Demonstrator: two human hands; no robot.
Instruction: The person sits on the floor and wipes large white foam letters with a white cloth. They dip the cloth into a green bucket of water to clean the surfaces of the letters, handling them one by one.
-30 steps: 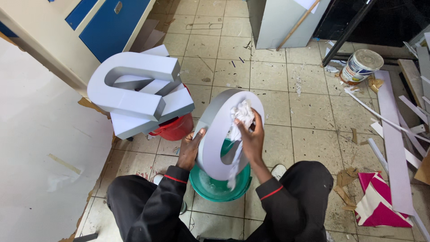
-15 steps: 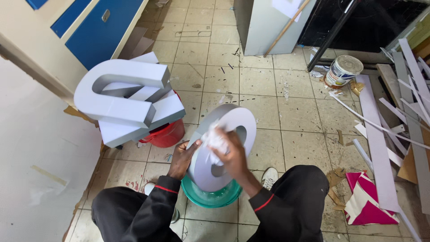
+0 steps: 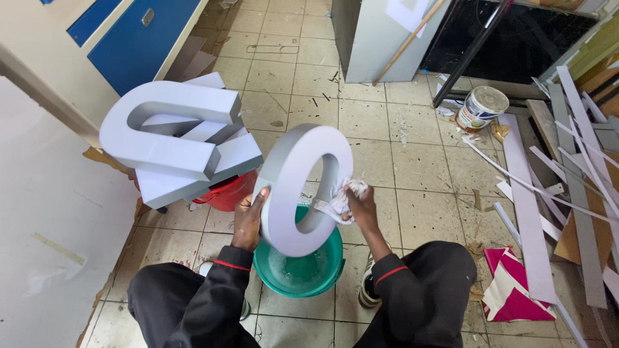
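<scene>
Two hands work on one grey ring-shaped sign letter (image 3: 298,188), held upright over a green bucket (image 3: 303,270). The left hand (image 3: 248,216) clasps the letter's outer rim from the left, fingers wrapped onto the grey edge, thumb side toward the camera; its forearm rises from a black sleeve with a red cuff. The right hand (image 3: 360,205) is closed around a crumpled white rag (image 3: 340,201) and presses it against the ring's inner right edge, wrist bent slightly inward, forearm coming up from the person's right knee. The letter tilts a little, its top leaning away from the person, its lower curve hanging just above the bucket's mouth; I cannot tell whether it touches the rim. The bucket stands on the tiled floor (image 3: 412,161) between the person's knees, with some liquid showing at its bottom.

To the left, near the left hand, a large grey U-shaped letter (image 3: 164,132) lies on flat grey pieces stacked over a red bucket (image 3: 225,193), leaving only a narrow gap beside the ring. A pale panel (image 3: 45,245) closes off the far left. Ahead, bare tiles lie open up to a grey cabinet (image 3: 380,38). To the right, beyond open floor, stand a paint can (image 3: 480,108), long grey strips (image 3: 529,212) and a pink folded sheet (image 3: 512,290).
</scene>
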